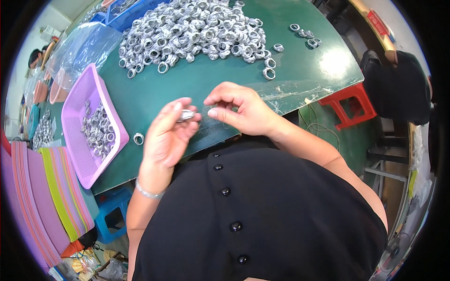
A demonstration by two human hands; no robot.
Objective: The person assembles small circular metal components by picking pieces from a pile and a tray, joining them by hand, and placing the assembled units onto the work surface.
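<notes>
Between the thumb and fingers of my left hand (168, 129) is a silver ring (186, 115), held above the green table (136, 100). My right hand (243, 107) hovers just to the right of it, thumb and fingers curled with a gap between their tips, and nothing shows in them. A large heap of similar silver rings (194, 30) spreads over the far side of the table. One loose ring (138, 138) lies left of my left wrist. Beside it stands a purple plastic basket (121, 124) with several rings inside.
Blue bins (133, 16) and a clear plastic bag (89, 44) sit at the far left. Stacked coloured baskets (51, 187) rise at lower left above a blue stool (112, 215). A red stool (349, 107) stands right, near a person in black (398, 89). A few rings (304, 33) lie apart at far right.
</notes>
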